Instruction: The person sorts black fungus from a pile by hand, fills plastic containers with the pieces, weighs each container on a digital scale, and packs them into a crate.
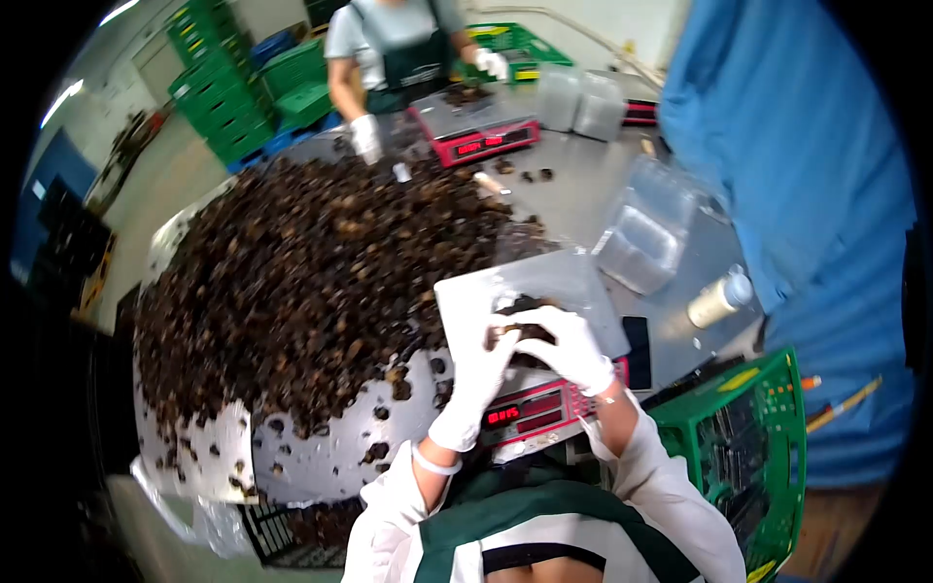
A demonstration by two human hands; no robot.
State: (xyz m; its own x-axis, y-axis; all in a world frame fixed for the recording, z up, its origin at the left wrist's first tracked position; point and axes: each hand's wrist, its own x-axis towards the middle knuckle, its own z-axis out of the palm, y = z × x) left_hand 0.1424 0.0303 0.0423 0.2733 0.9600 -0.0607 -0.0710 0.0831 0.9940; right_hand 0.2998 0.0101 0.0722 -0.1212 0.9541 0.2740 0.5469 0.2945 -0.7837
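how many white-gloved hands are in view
4: left hand and right hand above the near scale, a co-worker's hand beside the dark pile, their other hand near the far scale.

Packing workshop: stacked green crates (pixel 219 92), digital scales (pixel 530 413), clear plastic tubs (pixel 643 238), dark heap (pixel 311 272) across metal table (pixel 573 189).

Blue sheeting (pixel 816 194) hung at right; pale wall (pixel 646 24) behind; greyish floor (pixel 146 209); strip lights (pixel 62 102) upper left.

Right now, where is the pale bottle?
In the head view, the pale bottle is right of centre on the metal table, below and right of the clear plastic containers and above the green crate.
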